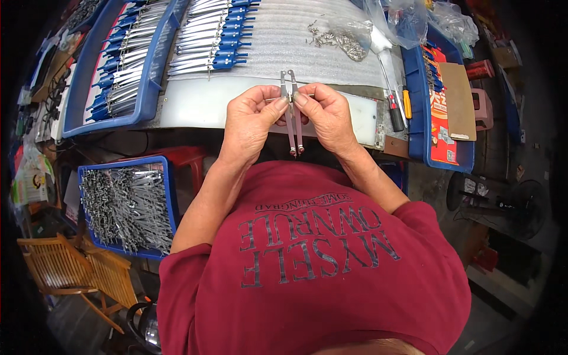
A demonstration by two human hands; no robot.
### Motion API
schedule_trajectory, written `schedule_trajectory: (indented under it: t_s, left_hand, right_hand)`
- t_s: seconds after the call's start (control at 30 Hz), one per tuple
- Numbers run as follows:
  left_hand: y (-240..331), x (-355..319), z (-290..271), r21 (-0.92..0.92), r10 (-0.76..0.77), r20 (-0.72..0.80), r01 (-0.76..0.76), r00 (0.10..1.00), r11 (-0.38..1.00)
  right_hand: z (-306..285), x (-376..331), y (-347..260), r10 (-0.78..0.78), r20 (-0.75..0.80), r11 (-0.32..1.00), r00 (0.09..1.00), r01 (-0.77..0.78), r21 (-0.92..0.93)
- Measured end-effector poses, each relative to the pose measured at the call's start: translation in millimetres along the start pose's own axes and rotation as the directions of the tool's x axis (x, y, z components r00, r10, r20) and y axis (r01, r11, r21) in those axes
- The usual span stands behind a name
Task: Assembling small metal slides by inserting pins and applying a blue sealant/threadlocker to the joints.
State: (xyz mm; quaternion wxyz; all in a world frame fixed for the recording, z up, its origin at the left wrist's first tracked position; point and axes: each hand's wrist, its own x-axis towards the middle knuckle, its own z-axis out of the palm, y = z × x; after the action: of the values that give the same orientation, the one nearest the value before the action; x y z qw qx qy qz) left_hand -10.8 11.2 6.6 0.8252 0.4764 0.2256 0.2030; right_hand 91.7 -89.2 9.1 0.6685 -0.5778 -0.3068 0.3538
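Observation:
Over the table's near edge, my left hand [252,120] and my right hand [329,117] meet at a slim two-legged grey metal part [290,135], shaped like a drawing compass. Both thumbs and fingers pinch it near its middle. Its legs stand slightly apart, rounded tips with holes pointing away from me and small shiny fittings at the end nearest my body. A thin pin or wire seems to cross between my fingertips; the fingers hide most of it.
Blue-and-silver tools lie in rows on the foam-covered table [278,35] and in a blue tray [151,97] at left. Small metal pieces [337,42] lie farther back. Screwdrivers [407,105] rest beside a right-hand blue bin [417,133]. Below left, another bin [171,195] holds many metal parts.

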Motion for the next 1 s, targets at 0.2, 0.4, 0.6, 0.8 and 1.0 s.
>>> schedule_trajectory:
  t_s: [0.2,0.4,0.6,0.8,1.0]
  left_hand:
    - [-1.2,-1.3,1.9,0.044,0.11,0.012,-0.11,0.994,0.993]
    - [0.5,-2.9,1.7,0.068,0.152,0.031,-0.153,0.988,0.986]
    - [-0.6,-3.6,2.3,0.1,0.169,0.028,-0.171,0.985,0.98]
    - [2.5,-5.0,1.3,0.16,0.149,0.055,-0.156,0.987,0.975]
    - [4.7,-3.4,-0.2,0.148,0.13,0.045,-0.136,0.99,0.98]
  right_hand:
    - [0.3,-0.1,0.6,-0.036,0.005,0.995,0.999,0.036,-0.089]
    - [2.5,-1.9,-3.3,-0.06,0.021,0.991,0.998,0.062,-0.115]
    - [-0.3,-3.0,-2.7,-0.058,0.018,0.982,0.998,0.061,-0.178]
    - [-0.1,-2.0,-4.0,-0.05,0.021,0.976,0.999,0.053,-0.21]
    - [-2.8,-0.5,-7.9,0.017,0.051,0.996,0.999,-0.012,-0.091]
